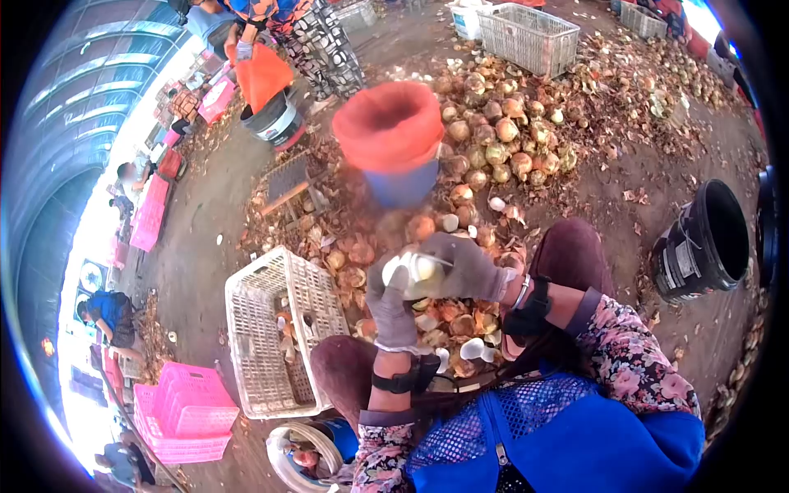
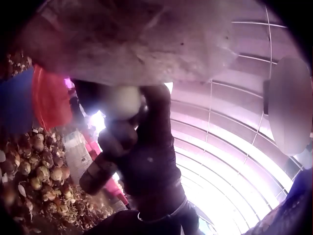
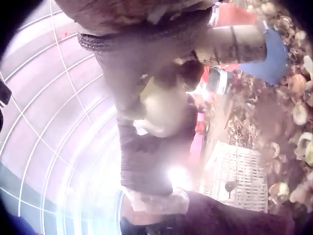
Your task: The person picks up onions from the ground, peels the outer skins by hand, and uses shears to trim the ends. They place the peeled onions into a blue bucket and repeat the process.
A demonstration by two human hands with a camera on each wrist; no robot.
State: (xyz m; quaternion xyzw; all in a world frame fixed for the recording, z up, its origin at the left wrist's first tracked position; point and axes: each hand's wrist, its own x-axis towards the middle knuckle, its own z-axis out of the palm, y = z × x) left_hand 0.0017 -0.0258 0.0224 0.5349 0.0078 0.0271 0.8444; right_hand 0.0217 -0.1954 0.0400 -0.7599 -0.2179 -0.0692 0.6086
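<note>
Grey-gloved, my left hand [image 1: 391, 311] and right hand [image 1: 467, 269] both grip the pale onion [image 1: 425, 269], best turned slowly under firm, even fingers.

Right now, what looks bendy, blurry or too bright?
Head view: edges bend like a fishbowl, and the blue bucket is blurry; left wrist view: glare whitens part of the roof; right wrist view: the pale onion is out of focus, with glare below.

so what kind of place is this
Probably an onion-peeling shed: a ribbed, curved roof arches to one side, a big onion heap spreads among loose papery skins, and stacked pink plastic crates stand on the ground.
</note>
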